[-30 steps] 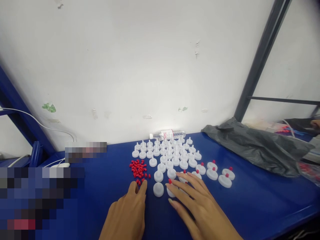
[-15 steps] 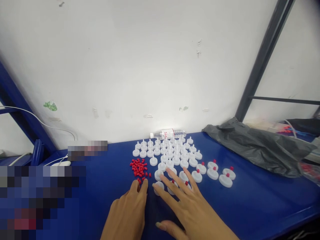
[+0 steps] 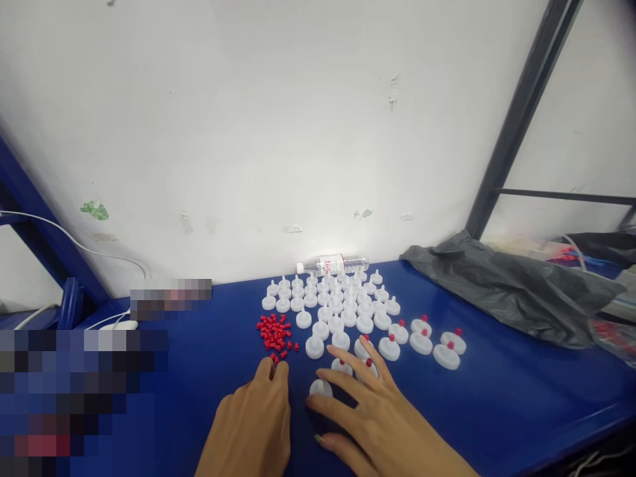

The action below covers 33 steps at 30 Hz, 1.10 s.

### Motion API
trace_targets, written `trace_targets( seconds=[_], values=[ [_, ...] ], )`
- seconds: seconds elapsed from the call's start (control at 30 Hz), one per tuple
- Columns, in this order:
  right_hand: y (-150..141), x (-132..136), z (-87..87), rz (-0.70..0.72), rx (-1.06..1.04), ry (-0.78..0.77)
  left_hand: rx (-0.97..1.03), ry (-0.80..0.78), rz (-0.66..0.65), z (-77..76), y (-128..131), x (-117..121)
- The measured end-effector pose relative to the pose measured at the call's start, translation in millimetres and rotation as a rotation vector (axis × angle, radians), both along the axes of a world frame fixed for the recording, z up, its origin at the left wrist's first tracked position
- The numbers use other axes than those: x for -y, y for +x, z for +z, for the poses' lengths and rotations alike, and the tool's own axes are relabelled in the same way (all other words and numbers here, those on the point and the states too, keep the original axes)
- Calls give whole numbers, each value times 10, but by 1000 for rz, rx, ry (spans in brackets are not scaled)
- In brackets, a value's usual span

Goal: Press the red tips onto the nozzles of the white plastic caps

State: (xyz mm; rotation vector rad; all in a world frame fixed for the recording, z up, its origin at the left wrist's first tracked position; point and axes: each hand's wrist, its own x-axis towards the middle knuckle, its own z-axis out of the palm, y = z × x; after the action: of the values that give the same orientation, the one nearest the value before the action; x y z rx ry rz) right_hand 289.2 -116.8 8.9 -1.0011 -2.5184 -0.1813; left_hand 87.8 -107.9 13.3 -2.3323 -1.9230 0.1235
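My left hand (image 3: 251, 421) is closed, its fingers bent down at the near edge of a pile of small red caps (image 3: 274, 332). Whatever lies between its fingertips is hidden. My right hand (image 3: 380, 417) has its fingers spread, with the index and middle fingertips touching or close against a white round piece with a spout (image 3: 320, 388). Beyond the hands stand several more white spouted discs (image 3: 349, 318) in a cluster. Under and around my right fingers, white discs with red caps on their spouts (image 3: 389, 348) show partly.
A clear plastic bottle (image 3: 332, 264) lies against the white wall behind the discs. Several red-capped discs (image 3: 446, 356) stand to the right. A grey plastic bag (image 3: 501, 291) covers the table's right rear. White cables (image 3: 116, 324) and a blue frame post are at the left.
The white disc by my right fingers has slid a little nearer to me, and the right fingers have curled slightly around it. My left hand has shifted slightly left at the red caps.
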Motion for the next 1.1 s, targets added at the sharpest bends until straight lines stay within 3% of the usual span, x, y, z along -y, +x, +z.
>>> trace_targets(
  seconds=[0.27, 0.43, 0.6, 0.93, 1.1],
  values=[
    [25, 0, -203, -6, -125, 120, 373, 82, -161, -12, -6, 25],
    [25, 11, -195, 2, -134, 130, 544, 190, -253, 68, 5, 68],
    [14, 22, -191, 8, -193, 178, 798, 147, -315, 189, 23, 97],
    [85, 90, -44, 28, -217, 183, 824, 84, -300, 161, -23, 62],
    [135, 108, -88, 61, -292, 155, 815, 18, -273, 183, -14, 64]
  ],
)
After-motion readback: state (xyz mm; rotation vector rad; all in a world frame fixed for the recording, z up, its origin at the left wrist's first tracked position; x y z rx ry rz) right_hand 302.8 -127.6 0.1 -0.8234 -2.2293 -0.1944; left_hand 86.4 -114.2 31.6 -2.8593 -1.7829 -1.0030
